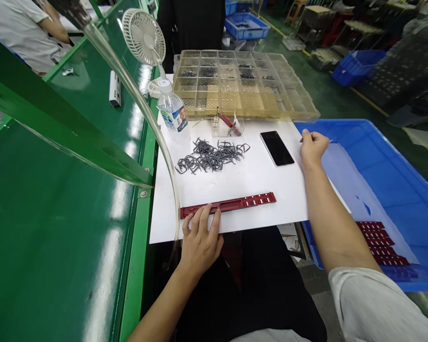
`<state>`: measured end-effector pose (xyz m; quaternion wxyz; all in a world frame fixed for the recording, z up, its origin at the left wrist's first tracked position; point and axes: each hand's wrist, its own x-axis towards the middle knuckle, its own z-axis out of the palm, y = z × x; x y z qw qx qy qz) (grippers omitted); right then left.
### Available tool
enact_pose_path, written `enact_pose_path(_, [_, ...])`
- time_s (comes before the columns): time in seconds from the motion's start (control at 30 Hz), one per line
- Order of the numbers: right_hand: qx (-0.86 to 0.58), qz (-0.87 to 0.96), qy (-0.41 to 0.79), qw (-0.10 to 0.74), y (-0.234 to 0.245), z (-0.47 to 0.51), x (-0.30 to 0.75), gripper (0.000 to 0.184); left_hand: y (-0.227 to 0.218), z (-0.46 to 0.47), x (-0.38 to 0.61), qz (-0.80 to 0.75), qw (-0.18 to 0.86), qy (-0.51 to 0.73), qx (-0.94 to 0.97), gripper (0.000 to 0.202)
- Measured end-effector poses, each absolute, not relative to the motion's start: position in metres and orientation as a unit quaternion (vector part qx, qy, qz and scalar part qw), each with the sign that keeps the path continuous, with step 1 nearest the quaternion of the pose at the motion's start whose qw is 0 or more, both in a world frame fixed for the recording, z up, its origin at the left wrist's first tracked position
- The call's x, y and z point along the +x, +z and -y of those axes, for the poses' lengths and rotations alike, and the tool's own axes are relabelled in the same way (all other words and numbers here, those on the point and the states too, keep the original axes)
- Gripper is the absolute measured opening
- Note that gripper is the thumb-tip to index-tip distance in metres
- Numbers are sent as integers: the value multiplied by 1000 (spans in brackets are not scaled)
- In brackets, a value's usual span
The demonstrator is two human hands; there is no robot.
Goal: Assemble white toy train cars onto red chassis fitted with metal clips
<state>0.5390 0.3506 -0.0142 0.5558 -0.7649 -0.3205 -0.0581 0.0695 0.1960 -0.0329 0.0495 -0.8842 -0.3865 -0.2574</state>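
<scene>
Green surface (57,228) fills the left of the frame, beside a white board (257,183) at the centre. Low on the board, left of its middle, lies a dark red strip (231,204), flat and slightly slanted. Over its left end, the left hand (201,240) rests with fingers spread, tips on the near edge – touching, not gripping. At centre right, just beside the phone (277,148), the right hand (314,146) is curled into a loose fist; whether something small is inside, I cannot tell. Grey clips (214,156) lie heaped above the strip, and more red strips (381,242) sit in the blue tub (406,159) at lower right. The step in hand seems to be steadying or positioning the strip – the next move likely calls for keeping it flat while the right hand comes over to it.
</scene>
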Motion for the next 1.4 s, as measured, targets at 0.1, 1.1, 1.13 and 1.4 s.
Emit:
enact_pose_path(0.1, [-765,319,-54,558,-12,-350,537,44,-33,-196,69,388,46,-255,-884,59])
enact_pose_path(1.1, [-770,310,-33,556,-6,-348,532,45,-35,-196,68,384,54,-248,-888,61])
enact_pose_path(1.13, [-770,310,-33,556,-6,-348,532,45,-35,-196,68,384,55,-248,-888,61])
enact_pose_path(1.4, [-772,305,-25,557,-1,-346,528,47,-35,-197,69,384,56,-248,-888,60])
